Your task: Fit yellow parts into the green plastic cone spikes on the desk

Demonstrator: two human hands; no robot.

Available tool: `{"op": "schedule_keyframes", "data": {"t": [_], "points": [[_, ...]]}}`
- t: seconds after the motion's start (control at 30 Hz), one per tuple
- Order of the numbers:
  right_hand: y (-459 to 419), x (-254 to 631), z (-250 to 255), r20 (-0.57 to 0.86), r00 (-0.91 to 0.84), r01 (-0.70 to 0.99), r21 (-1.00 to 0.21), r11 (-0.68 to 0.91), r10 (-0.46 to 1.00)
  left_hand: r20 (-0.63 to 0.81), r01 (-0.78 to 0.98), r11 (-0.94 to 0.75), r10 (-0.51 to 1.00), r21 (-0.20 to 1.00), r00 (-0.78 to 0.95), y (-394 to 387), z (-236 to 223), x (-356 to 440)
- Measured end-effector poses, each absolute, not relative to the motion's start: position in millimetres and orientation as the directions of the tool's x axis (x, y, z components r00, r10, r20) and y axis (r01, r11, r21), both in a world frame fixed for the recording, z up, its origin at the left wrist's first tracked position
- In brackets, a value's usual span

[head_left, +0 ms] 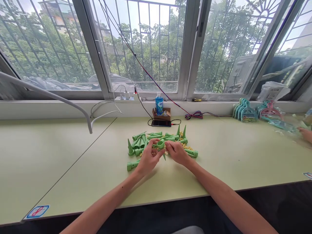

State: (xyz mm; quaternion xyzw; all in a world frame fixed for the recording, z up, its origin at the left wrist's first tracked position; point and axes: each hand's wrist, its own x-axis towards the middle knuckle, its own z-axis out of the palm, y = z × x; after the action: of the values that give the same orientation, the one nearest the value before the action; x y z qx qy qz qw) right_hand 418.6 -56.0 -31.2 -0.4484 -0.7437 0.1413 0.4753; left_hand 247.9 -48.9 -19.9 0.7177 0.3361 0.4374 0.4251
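Note:
My left hand (pixel 150 158) is closed around a green plastic plant-watering spike (pixel 160 144), its round open end facing up and its pointed tip slanting down below the fingers. Right beside it, my right hand (pixel 177 152) has its fingers pinched together against the side of that spike. Whatever is between those fingertips is too small and too covered to make out. Behind and around both hands lies a pile of similar green spikes (pixel 141 141), a few standing point up. Small yellow pieces (pixel 187 146) are scattered among them.
Behind the pile, a phone (pixel 161 123) lies on a cable, near a small cardboard box (pixel 167 114) and a blue-labelled bottle (pixel 159 104). Teal dustpan-like items (pixel 245 111) stand at the back right. Another person's hand (pixel 306 134) shows at the right edge. A white tube (pixel 80 109) hangs at left.

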Motion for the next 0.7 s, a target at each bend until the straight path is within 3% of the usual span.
{"op": "schedule_keyframes", "data": {"t": [0.17,0.33,0.43,0.57,0.7], "points": [[-57.5,420.8,-28.1,0.59,-0.037,0.483,-0.696,0.531,0.807,0.297,-0.054,-0.298,0.885,0.953,0.359,-45.9,-18.4,248.9],[-58.6,422.4,-28.5,0.602,-0.12,0.477,-0.663,0.578,0.79,0.009,-0.1,0.057,0.828,0.993,0.561,-42.2,-17.9,247.3],[-58.5,422.7,-29.9,0.606,-0.213,0.47,-0.624,0.624,0.767,-0.089,-0.086,0.179,0.781,0.98,0.619,-40.8,-17.2,246.4],[-58.6,423.0,-30.4,0.591,-0.225,0.448,-0.643,0.621,0.775,-0.076,-0.119,0.191,0.777,0.974,0.624,-40.8,-13.9,245.6],[-58.4,422.9,-29.7,0.581,-0.183,0.454,-0.666,0.592,0.793,0.001,-0.103,0.083,0.776,0.991,0.63,-42.7,-14.0,243.8]]}}
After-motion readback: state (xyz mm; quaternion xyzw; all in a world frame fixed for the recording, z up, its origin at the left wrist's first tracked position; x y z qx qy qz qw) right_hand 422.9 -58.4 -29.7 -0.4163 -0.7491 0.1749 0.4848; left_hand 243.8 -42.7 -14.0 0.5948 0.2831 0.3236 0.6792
